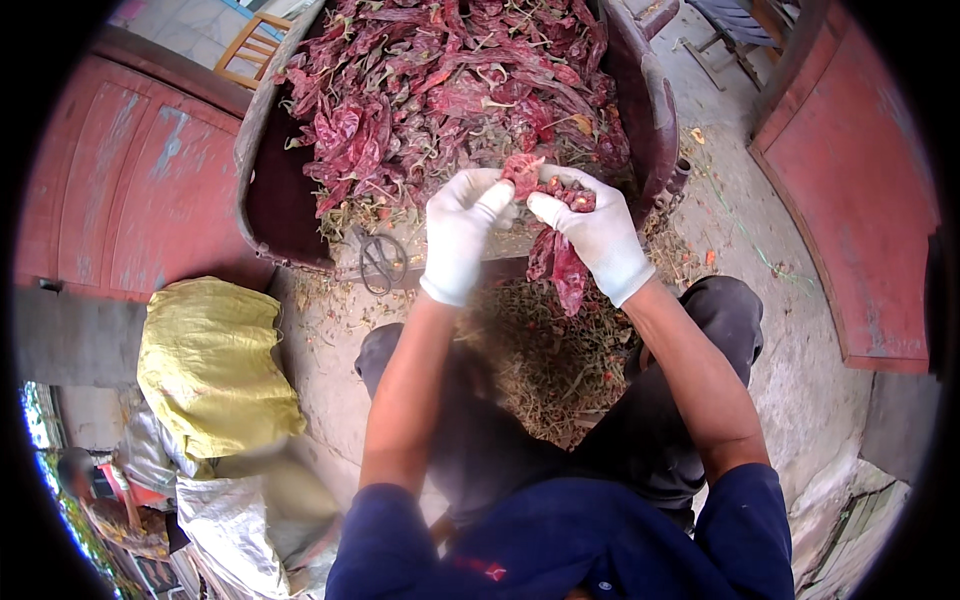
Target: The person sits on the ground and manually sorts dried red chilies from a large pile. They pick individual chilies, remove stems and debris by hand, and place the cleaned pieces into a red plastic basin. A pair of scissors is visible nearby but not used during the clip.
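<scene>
Both my hands wear white gloves and meet in front of a big heap of dried red chillies point(450, 90). My left hand point(465, 225) pinches one dried chilli point(522, 177) at its end. Closed around a small bunch of dried chillies point(562, 268), my right hand point(595, 235) has its thumb and fingers touching that same chilli. Part of the bunch dangles below the right palm. A pair of dark-handled scissors point(382, 265) lies on the near lip of the chilli-filled cart bed, to the left of my hands.
The heap fills a dark red metal cart bed point(652, 90). Stems and scraps point(550, 370) cover the ground between my knees. A yellow woven sack point(215, 365) and a white sack point(235, 530) stand at left. Red doors point(150, 180) flank both sides. Another person point(125, 505) is at the far lower left.
</scene>
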Action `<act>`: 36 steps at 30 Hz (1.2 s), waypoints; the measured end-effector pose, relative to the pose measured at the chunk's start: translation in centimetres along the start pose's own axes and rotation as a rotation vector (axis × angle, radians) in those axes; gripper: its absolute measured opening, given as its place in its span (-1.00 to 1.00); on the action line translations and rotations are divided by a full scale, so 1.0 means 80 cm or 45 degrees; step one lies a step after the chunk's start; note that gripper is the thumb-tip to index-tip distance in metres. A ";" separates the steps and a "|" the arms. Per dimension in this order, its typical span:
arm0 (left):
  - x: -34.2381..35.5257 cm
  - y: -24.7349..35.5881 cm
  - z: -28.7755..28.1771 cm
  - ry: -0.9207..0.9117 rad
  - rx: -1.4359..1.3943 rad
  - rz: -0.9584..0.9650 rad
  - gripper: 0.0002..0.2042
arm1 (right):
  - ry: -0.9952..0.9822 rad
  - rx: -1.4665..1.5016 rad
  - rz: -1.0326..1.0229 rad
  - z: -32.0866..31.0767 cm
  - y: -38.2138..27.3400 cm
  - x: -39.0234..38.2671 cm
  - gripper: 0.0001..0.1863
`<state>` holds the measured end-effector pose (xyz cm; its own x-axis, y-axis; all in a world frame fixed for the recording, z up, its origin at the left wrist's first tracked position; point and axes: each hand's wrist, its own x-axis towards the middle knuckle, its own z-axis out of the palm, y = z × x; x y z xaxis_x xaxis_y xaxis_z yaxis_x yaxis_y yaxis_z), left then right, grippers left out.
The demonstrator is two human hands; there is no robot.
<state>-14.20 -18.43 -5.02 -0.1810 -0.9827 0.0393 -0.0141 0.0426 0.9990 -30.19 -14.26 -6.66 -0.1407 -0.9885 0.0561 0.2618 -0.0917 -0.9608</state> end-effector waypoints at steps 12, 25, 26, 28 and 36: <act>-0.013 0.003 -0.012 0.009 0.386 0.108 -0.73 | 0.117 -0.558 -0.165 -0.003 0.007 0.008 -0.80; -0.018 0.001 -0.012 0.066 0.345 0.212 -0.82 | 0.097 -1.266 -0.695 0.007 -0.008 -0.007 -0.83; -0.017 0.000 -0.012 0.071 0.262 0.148 -0.84 | 0.111 -1.200 -0.683 0.006 -0.004 -0.006 -0.85; -0.014 0.016 -0.015 0.194 0.090 0.033 -0.87 | 0.144 -0.896 -0.418 0.001 0.004 0.000 -0.84; -0.020 0.023 -0.016 -0.063 0.159 -0.030 -0.72 | -0.011 -0.023 0.254 0.000 -0.005 0.001 -0.89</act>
<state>-12.66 -17.04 -3.24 -0.2272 -0.9738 0.0116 -0.1404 0.0446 0.9891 -30.31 -14.35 -6.31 -0.0793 -0.9879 -0.1334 0.2667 0.1079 -0.9577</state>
